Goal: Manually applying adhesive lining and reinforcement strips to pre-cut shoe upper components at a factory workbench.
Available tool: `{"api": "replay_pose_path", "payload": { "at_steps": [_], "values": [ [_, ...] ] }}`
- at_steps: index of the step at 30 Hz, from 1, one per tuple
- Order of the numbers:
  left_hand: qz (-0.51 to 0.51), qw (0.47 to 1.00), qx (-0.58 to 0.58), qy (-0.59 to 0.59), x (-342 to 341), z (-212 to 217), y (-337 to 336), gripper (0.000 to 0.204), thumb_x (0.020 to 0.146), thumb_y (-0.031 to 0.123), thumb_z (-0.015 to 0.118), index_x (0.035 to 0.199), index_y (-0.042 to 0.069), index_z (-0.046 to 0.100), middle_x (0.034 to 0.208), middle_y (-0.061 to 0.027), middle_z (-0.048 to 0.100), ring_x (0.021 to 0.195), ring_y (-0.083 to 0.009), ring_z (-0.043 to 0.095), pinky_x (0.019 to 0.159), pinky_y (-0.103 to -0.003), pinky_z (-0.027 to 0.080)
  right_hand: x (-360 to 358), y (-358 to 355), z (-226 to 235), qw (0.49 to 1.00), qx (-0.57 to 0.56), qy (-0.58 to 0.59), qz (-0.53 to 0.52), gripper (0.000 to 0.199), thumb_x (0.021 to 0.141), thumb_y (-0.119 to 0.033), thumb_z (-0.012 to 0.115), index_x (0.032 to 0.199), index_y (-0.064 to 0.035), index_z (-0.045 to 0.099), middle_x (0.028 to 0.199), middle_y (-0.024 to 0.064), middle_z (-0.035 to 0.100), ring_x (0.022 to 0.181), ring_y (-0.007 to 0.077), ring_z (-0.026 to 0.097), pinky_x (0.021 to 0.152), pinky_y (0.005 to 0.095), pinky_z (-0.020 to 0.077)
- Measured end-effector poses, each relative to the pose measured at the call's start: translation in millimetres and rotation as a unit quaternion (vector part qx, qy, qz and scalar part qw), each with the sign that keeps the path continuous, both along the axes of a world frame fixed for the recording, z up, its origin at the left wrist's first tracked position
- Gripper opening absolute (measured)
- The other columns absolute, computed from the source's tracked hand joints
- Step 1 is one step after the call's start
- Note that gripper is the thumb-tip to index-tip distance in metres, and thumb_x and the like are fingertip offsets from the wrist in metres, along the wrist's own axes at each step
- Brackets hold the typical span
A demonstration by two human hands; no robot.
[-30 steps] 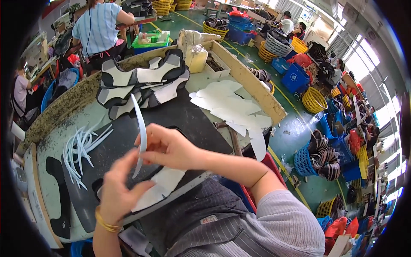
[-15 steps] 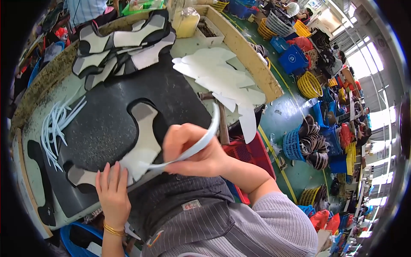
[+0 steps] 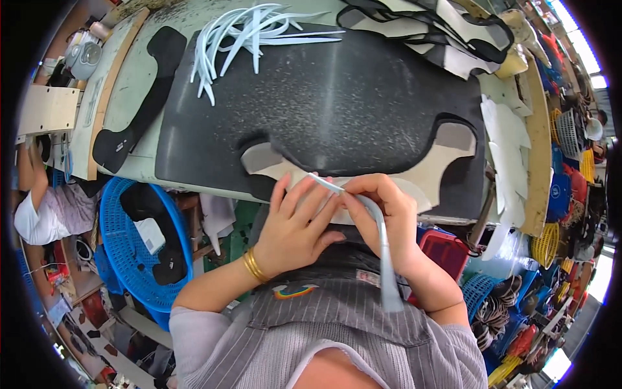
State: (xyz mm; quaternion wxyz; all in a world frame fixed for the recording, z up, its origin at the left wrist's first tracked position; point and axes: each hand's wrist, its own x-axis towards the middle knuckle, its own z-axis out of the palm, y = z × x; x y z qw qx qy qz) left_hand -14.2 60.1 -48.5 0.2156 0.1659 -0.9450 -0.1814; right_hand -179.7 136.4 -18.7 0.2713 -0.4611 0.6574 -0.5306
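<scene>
- Right hand: thumb and fingertips closed on a pale blue strip; its long tail loops back toward the body and hangs loose over the apron.
- Left hand: just beside the right, fingers extended and slightly parted, tips at the strip's near end. Whether they press on it, cannot tell.
- Under and just beyond both hands: curved cream-and-grey piece with dark edging, flat on the black mat; middle part hidden by the fingers.
- Progress (judged): only the strip's end is at the piece; most of its length is free, so this strip looks barely begun.
- Left of the left hand, lower: blue basket with a dark curved piece inside.
- Right of the right hand: overlapping white cut sheets.
- Beyond the left hand: heap of loose strips, apparently unused; farther left, a black curved piece.
- Beyond the right hand, farther: stack of similar pieces; finished or waiting, cannot tell.
</scene>
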Motion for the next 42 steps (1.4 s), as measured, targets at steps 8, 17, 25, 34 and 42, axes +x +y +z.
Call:
{"api": "replay_pose_path", "payload": {
  "at_steps": [8, 17, 25, 34, 42],
  "values": [
    [0.010, 0.998, -0.005, 0.055, 12, -1, -30, 0.035, 0.073, 0.006, 0.073, 0.105, -0.005, 0.065, 0.115, -0.0147, 0.058, 0.109, -0.0329, 0.056, 0.101, -0.052, 0.044, 33, -26, -15, 0.999, -0.001, -0.009, -0.041, 0.014, 0.083, 0.001, 0.069, 0.092, -0.0011, 0.059, 0.090, 0.0134, 0.067, 0.074, 0.0233, 0.067, 0.066, 0.0310, 0.0529],
    [0.024, 0.994, 0.064, 0.086, 13, -4, -40, 0.052, 0.066, 0.007, 0.079, 0.112, -0.004, 0.058, 0.119, -0.0183, 0.055, 0.114, -0.0365, 0.055, 0.097, -0.049, 0.047, 42, -30, -20, 0.993, -0.005, 0.029, -0.110, 0.017, 0.079, 0.004, 0.071, 0.089, -0.0004, 0.058, 0.089, 0.0140, 0.068, 0.073, 0.0255, 0.067, 0.063, 0.0320, 0.0524],
    [-0.005, 0.994, 0.080, 0.076, 9, 0, -47, 0.059, 0.071, 0.009, 0.079, 0.122, -0.001, 0.051, 0.130, -0.0203, 0.055, 0.123, -0.0365, 0.054, 0.098, -0.047, 0.042, 38, -32, -16, 0.990, -0.006, 0.105, -0.093, 0.018, 0.077, 0.006, 0.070, 0.089, 0.0005, 0.057, 0.088, 0.0148, 0.067, 0.074, 0.0290, 0.066, 0.065, 0.0342, 0.0533],
    [-0.016, 0.999, 0.039, -0.033, 10, 13, -53, 0.050, 0.079, 0.023, 0.074, 0.121, 0.001, 0.058, 0.130, -0.0166, 0.058, 0.125, -0.0313, 0.054, 0.098, -0.044, 0.040, 7, -6, 8, 0.983, 0.081, 0.163, -0.018, 0.018, 0.079, 0.005, 0.068, 0.095, -0.0007, 0.061, 0.087, 0.0147, 0.065, 0.076, 0.0308, 0.066, 0.066, 0.0353, 0.0529],
    [-0.016, 0.996, 0.018, -0.089, 8, 19, -47, 0.063, 0.081, 0.046, 0.067, 0.126, 0.003, 0.060, 0.135, -0.0175, 0.053, 0.129, -0.0323, 0.048, 0.099, -0.046, 0.037, -4, -8, 13, 0.975, 0.117, 0.180, -0.058, 0.017, 0.080, 0.004, 0.068, 0.095, -0.0016, 0.061, 0.085, 0.0145, 0.064, 0.073, 0.0305, 0.065, 0.063, 0.0365, 0.0517]
  ]
}}
